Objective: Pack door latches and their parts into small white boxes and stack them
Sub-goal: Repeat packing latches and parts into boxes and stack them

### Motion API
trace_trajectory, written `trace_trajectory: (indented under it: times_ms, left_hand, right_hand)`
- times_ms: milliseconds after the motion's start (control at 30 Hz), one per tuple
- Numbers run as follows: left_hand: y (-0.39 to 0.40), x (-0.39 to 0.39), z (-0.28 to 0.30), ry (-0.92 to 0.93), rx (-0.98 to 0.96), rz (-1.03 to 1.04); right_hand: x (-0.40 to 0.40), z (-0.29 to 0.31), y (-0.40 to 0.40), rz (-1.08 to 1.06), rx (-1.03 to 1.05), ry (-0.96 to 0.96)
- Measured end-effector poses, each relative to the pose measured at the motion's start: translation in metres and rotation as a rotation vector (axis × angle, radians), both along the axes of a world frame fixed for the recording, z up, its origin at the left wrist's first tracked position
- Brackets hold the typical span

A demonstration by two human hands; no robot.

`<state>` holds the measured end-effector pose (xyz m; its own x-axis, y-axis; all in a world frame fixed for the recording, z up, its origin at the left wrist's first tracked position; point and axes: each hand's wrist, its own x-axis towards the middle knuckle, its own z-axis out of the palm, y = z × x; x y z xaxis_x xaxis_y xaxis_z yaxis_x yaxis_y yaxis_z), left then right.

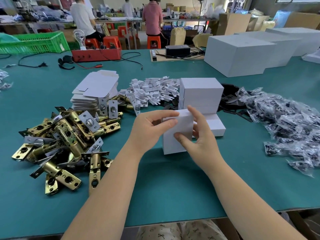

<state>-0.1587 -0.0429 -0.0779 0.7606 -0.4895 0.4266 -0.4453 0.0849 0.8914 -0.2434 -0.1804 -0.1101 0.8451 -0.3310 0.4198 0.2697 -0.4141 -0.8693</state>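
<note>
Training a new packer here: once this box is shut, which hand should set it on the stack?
Probably the right hand: it already grips the box on the side nearest the stack, which stands just behind it.

A teal table (pixel 164 184) carries everything. On its left lies a heap of brass latches (pixel 65 144), with a stack of flat box blanks (pixel 95 94) behind it. Beyond the middle are white card inserts (pixel 152 91), black plates (pixel 230 99) and stacked white boxes (pixel 200 96). Bagged screws (pixel 292 125) spread on the right. Farther back sit large white cartons (pixel 242 54), a red tray (pixel 97 54) and black cables (pixel 131 59).
</note>
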Motion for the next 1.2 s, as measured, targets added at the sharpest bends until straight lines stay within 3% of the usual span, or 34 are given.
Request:
trace_trajectory:
  times_ms: [67, 267, 400, 500, 600, 733, 833, 967, 1067, 1200]
  left_hand:
    - [-0.002, 0.002, -0.001, 0.126, -0.074, 0.062]
    - [-0.002, 0.015, -0.007, 0.723, -0.296, 0.284]
    - [-0.01, 0.014, -0.012, 0.869, -0.278, 0.285]
    - [-0.018, 0.007, -0.011, 0.911, -0.282, 0.163]
    - [-0.025, 0.0, -0.015, 0.817, -0.191, 0.075]
    - [-0.03, -0.008, -0.023, 0.444, 0.103, 0.099]
    - [-0.029, -0.013, -0.021, 0.273, 0.201, -0.04]
    - [-0.039, -0.021, -0.029, 0.164, 0.384, -0.166]
    - [-0.049, -0.029, -0.038, 0.08, 0.693, -0.09]
    - [-0.054, -0.029, -0.041, -0.082, 0.709, -0.022]
  right_hand:
    - [0.002, -0.002, -0.002, -0.008, 0.047, 0.045]
    - [-0.001, -0.007, -0.001, -0.029, -0.192, 0.162]
    - [0.001, -0.006, 0.001, -0.108, -0.151, 0.178]
    - [0.002, -0.004, -0.002, -0.218, 0.074, 0.096]
    - [0.002, 0.0, -0.009, -0.278, 0.229, 0.029]
    - [-0.001, 0.001, -0.019, -0.299, 0.268, 0.042]
    - [-0.002, 0.006, -0.033, -0.268, 0.177, 0.063]
    - [0.005, 0.001, -0.051, -0.433, 0.03, 0.116]
    - [0.008, 0.0, -0.052, -0.564, 0.178, 0.068]
    - [0.01, -0.003, -0.058, -0.623, 0.511, 0.099]
